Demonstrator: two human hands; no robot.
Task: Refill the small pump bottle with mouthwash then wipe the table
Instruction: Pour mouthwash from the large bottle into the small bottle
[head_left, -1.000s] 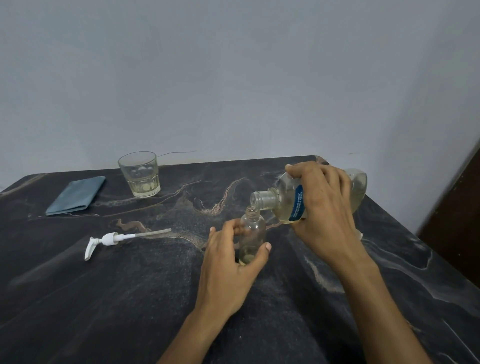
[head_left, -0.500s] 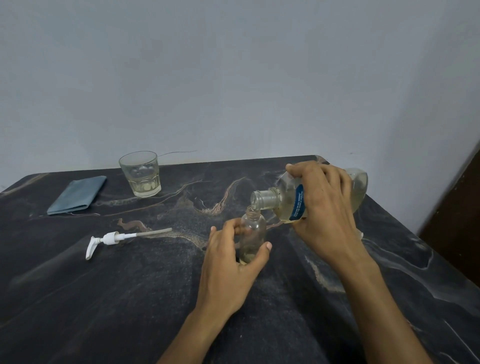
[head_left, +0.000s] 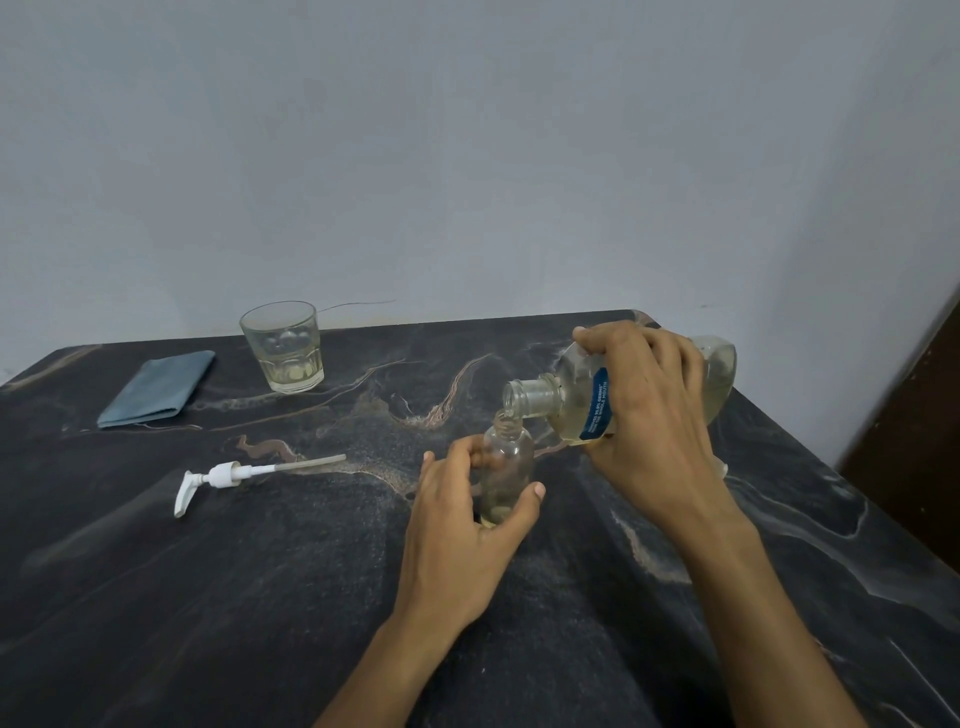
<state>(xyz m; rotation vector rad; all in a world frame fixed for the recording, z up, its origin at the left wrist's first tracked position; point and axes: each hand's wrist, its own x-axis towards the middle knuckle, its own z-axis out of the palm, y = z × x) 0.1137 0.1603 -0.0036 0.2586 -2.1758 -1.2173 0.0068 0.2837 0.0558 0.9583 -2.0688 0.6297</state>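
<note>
Small clear pump bottle (head_left: 506, 470) stands upright at table centre, gripped by my left hand (head_left: 462, 525). My right hand (head_left: 649, 421) grips the large clear mouthwash bottle (head_left: 582, 402), tipped so its mouth touches the small neck.

Two bare forearms, entering from the lower edge. No sleeves, cuffs, or gloves in view. Left hand (head_left: 462, 525) bare, slim, with short trimmed nails on the fingertips that show. Right hand (head_left: 649, 415) bare too, knuckles and tendons ridged across its back. No rings, no watch, no bands at either wrist. Nothing else of the person visible.
</note>
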